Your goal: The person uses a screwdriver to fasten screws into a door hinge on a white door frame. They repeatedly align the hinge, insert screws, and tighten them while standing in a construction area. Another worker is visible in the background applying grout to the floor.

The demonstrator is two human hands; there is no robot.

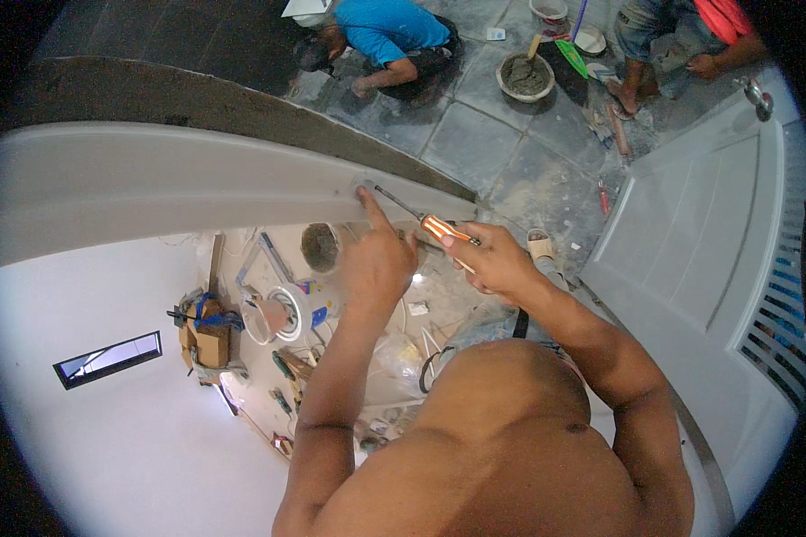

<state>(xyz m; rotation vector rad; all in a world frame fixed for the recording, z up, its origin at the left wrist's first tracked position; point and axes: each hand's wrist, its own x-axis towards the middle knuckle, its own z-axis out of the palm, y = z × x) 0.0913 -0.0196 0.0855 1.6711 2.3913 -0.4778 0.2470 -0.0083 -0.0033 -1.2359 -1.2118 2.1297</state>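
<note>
My right hand (497, 259) is closed around a screwdriver (443, 230) with an orange-striped handle. Its metal shaft points up and left to the white door frame (269, 174), the tip close to the frame's face. Beside that tip, the index finger of my left hand (381, 264) is stretched out onto the frame, at a small mark. The other fingers of that hand are partly curled, and I see nothing held in them. Whether the screwdriver's tip sits in a screw is too small to make out.
A white door (690, 233) stands ajar at the right. Beyond the frame, a person in a blue shirt (390, 31) crouches on grey tiles; another person's leg (636, 63) is near a mortar basin (526, 77). Buckets (304, 309) and tools clutter the floor below my arms.
</note>
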